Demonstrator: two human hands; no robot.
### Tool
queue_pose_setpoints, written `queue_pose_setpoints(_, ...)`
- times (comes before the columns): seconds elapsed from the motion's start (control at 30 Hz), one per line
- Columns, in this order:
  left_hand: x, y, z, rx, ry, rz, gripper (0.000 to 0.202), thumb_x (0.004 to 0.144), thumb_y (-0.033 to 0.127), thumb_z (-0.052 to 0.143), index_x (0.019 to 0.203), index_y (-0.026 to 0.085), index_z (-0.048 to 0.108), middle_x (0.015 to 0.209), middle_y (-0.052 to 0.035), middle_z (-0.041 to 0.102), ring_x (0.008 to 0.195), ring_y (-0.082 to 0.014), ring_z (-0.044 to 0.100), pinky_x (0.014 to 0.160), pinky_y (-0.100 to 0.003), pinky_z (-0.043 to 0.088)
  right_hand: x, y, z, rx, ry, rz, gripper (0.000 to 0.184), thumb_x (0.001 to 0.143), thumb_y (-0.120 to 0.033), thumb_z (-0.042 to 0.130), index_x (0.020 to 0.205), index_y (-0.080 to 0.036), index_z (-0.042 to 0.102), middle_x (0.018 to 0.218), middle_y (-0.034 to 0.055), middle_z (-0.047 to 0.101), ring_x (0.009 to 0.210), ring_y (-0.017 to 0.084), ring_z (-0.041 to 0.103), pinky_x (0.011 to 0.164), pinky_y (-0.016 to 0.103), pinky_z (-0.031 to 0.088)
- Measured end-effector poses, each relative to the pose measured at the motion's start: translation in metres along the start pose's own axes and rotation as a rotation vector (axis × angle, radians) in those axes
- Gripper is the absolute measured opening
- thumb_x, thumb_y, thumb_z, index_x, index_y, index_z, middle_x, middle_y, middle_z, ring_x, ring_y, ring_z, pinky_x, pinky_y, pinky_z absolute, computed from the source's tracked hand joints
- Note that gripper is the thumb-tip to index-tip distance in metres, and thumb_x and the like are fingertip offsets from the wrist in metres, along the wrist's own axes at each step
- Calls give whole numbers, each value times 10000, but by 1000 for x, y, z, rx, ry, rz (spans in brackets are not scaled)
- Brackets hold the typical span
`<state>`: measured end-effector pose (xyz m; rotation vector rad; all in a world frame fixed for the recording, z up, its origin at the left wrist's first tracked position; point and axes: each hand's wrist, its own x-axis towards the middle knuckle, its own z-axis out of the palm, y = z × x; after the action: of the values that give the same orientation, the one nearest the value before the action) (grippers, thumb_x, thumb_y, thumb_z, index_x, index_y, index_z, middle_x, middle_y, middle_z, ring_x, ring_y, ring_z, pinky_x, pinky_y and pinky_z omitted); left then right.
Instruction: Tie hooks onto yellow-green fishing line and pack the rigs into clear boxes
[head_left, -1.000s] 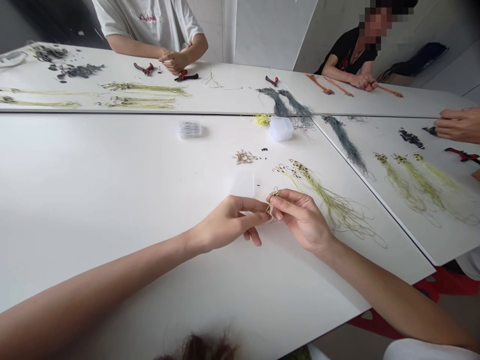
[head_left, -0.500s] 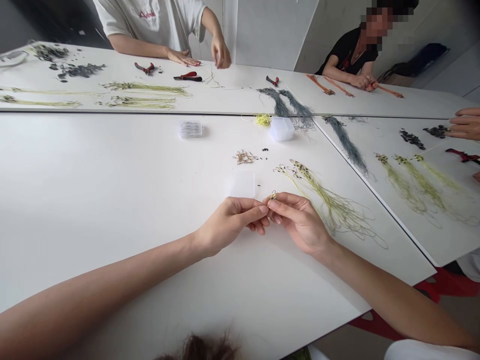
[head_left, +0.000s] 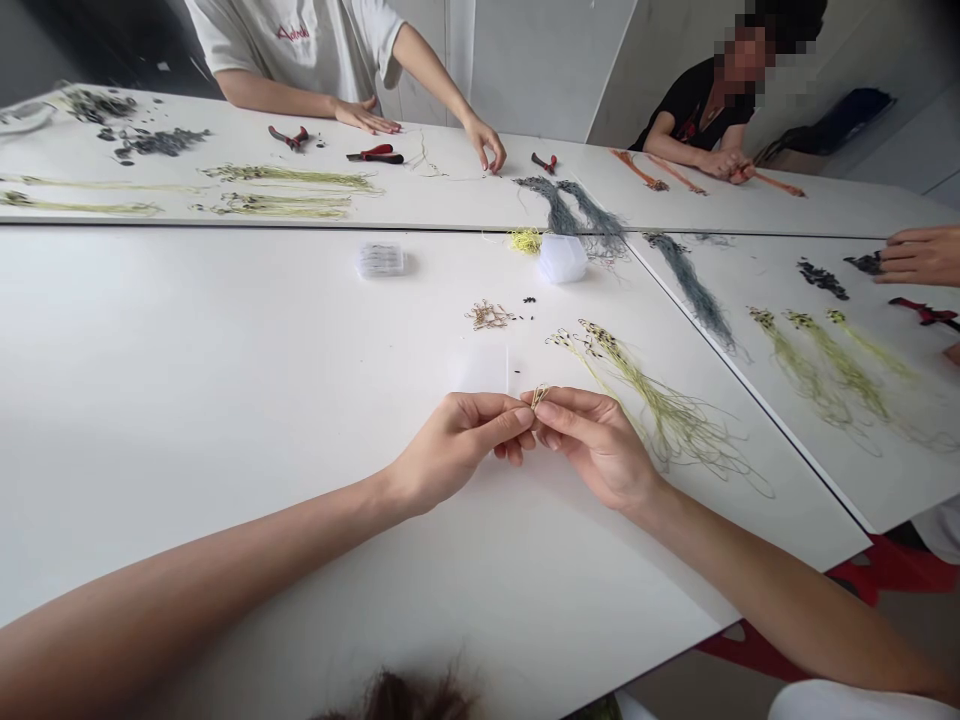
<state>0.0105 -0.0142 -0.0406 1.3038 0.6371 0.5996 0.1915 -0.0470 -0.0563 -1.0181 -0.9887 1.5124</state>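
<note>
The left hand and right hand pinch a tiny gold hook between their fingertips. Green fishing lines lie just past the right hand. Left of the grip, the white table has lots of room.

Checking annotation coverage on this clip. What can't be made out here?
All in the head view:
Small gold wire loop: where it ends, hidden by the fingers of the left hand and right hand.
Clear plastic box: contents too small to tell.
Co-worker's hand: arm cut off by the right edge.
Dark tuft: blurred, cut off by the bottom edge.
</note>
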Motion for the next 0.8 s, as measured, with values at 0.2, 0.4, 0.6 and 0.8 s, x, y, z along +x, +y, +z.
queue_pose_setpoints(0.2,-1,-1,0,27,19,-27,277,935,316,529,793,128,676,764,-22,598,693,-106,510,697,-240,431,0,1,1,-19,1,-28,37,785,-256,723,791,-240,755,715,-3,635,614,115,465,618,298,360)
queue_pose_setpoints(0.4,0,-1,1,46,17,-11,282,935,313,519,775,128,659,763,-24,600,689,-109,507,701,-248,438,0,2,1,-13,16,-24,48,780,-274,722,788,-233,745,719,-3,635,602,113,464,619,296,375)
queue_pose_setpoints(0.6,-1,-3,2,98,42,41,289,937,322,519,740,136,620,727,-8,580,683,-103,503,683,-229,433,1,1,1,22,-11,11,108,819,-307,683,814,-223,749,748,3,630,606,106,467,624,295,386)
queue_pose_setpoints(0.8,-1,-1,3,186,53,12,317,946,345,479,802,132,664,771,-31,607,693,-116,507,682,-240,445,1,4,1,-21,25,5,61,765,-284,732,802,-240,751,779,4,653,597,105,462,612,292,389)
